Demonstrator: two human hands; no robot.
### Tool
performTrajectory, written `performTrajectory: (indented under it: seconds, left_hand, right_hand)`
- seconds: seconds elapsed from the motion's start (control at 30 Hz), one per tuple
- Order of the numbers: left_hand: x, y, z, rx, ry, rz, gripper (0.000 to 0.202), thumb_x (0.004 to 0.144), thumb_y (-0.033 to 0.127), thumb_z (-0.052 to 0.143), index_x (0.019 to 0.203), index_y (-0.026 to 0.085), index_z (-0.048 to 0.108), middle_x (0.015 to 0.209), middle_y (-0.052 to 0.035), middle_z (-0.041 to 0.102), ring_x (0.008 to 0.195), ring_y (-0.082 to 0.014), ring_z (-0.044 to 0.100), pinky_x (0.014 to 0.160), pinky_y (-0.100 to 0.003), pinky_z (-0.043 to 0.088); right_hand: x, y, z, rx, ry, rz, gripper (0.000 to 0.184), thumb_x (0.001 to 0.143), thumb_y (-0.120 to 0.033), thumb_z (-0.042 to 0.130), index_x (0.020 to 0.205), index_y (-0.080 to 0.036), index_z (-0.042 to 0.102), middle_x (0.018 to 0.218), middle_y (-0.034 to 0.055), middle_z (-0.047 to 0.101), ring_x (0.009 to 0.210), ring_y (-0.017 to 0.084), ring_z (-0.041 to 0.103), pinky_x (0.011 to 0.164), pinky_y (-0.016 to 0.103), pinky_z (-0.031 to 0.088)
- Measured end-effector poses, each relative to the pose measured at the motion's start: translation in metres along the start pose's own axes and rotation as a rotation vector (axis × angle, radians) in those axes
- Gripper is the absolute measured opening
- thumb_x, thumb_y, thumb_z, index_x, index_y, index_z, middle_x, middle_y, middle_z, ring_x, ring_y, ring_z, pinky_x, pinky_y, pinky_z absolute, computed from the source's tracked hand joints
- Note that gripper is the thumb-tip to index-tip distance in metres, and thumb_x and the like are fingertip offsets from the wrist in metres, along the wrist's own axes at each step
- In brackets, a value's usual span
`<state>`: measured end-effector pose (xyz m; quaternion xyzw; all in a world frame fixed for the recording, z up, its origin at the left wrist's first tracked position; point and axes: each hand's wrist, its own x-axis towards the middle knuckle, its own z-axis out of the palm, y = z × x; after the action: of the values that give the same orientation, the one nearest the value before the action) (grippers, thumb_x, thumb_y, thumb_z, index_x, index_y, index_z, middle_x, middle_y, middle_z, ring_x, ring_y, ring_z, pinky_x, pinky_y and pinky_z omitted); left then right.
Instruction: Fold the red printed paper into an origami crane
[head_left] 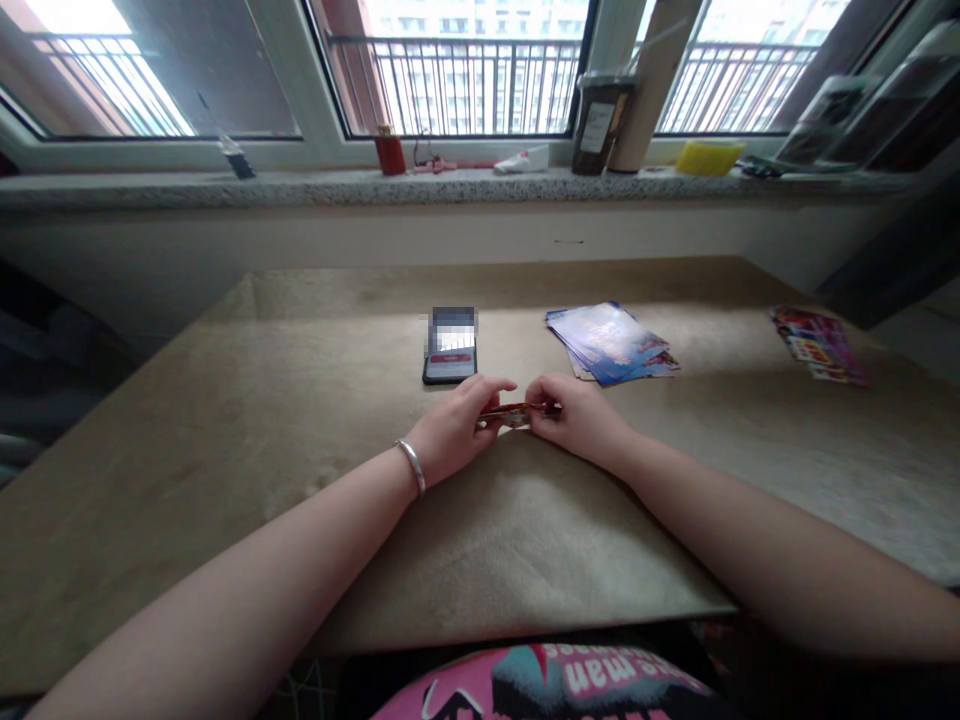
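Note:
Between my two hands is a small, flat, reddish packet point(514, 414), seen nearly edge-on, so its printing cannot be read. My left hand point(461, 420), with a silver bangle at the wrist, pinches its left end between thumb and fingers. The fingers of my right hand point(566, 412) are curled round its right end. Both hands rest low over the table, close together. Just beyond my left hand lies a phone point(451, 370) with a lit, partly blurred screen. Past my right hand is a loose stack of blue, shiny printed sheets or cards point(611, 342).
Colourful red and pink packets point(819, 346) lie near the right edge of the brown-covered table point(225, 440). On the stone windowsill point(315, 190) stand a red bottle point(390, 152), a dark container point(600, 125) and a yellow sponge-like block point(709, 158).

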<state>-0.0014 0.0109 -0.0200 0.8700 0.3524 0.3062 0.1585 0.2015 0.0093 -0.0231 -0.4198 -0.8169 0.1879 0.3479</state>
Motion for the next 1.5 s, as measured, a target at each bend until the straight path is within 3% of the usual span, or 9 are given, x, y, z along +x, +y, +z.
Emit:
performTrajectory:
  seconds: [0.17, 0.33, 0.6, 0.93, 1.5]
  left_hand:
    - [0.001, 0.000, -0.003, 0.012, 0.024, 0.035, 0.038, 0.073, 0.003, 0.054, 0.108, 0.017, 0.051, 0.093, -0.0031, 0.055, 0.080, -0.0119, 0.055, 0.073, -0.024, 0.049]
    - [0.001, 0.002, -0.008, 0.077, 0.002, 0.059, 0.022, 0.078, 0.011, 0.056, 0.099, 0.016, 0.054, 0.094, -0.0045, 0.056, 0.084, -0.0144, 0.055, 0.075, -0.026, 0.048]
    - [0.001, 0.002, -0.011, 0.201, -0.181, 0.106, 0.014, 0.083, 0.021, 0.056, 0.094, 0.015, 0.060, 0.096, -0.0068, 0.059, 0.087, -0.0167, 0.054, 0.079, -0.030, 0.046]
    - [0.001, 0.003, -0.013, 0.328, -0.203, 0.214, 0.018, 0.087, 0.027, 0.050, 0.094, 0.017, 0.064, 0.092, -0.0060, 0.063, 0.084, -0.0168, 0.055, 0.075, -0.029, 0.046]
    - [0.002, 0.004, -0.015, 0.398, -0.171, 0.277, 0.018, 0.087, 0.020, 0.049, 0.094, 0.021, 0.066, 0.094, -0.0036, 0.067, 0.081, -0.0151, 0.057, 0.073, -0.028, 0.047]
  right_hand:
    - [0.000, -0.006, -0.007, -0.179, -0.005, -0.169, 0.006, 0.074, -0.014, 0.052, 0.073, -0.020, 0.051, 0.081, 0.0021, 0.061, 0.073, 0.013, 0.056, 0.066, 0.023, 0.041]
    - [0.001, -0.004, -0.008, -0.345, -0.036, -0.249, 0.005, 0.078, -0.016, 0.051, 0.075, -0.019, 0.053, 0.085, 0.0030, 0.064, 0.074, 0.014, 0.058, 0.065, 0.023, 0.040]
    - [0.001, -0.003, -0.007, -0.487, -0.137, -0.279, 0.008, 0.080, -0.018, 0.052, 0.084, -0.018, 0.058, 0.092, 0.0052, 0.067, 0.079, 0.016, 0.061, 0.066, 0.025, 0.040]
    - [0.001, -0.005, -0.014, -0.488, -0.217, -0.391, 0.015, 0.085, -0.020, 0.049, 0.083, -0.017, 0.064, 0.087, 0.0052, 0.069, 0.081, 0.016, 0.062, 0.069, 0.026, 0.044]
    - [-0.002, -0.006, -0.020, -0.368, -0.250, -0.351, 0.017, 0.085, -0.021, 0.051, 0.089, -0.019, 0.068, 0.099, 0.0061, 0.070, 0.093, 0.018, 0.062, 0.082, 0.031, 0.048]
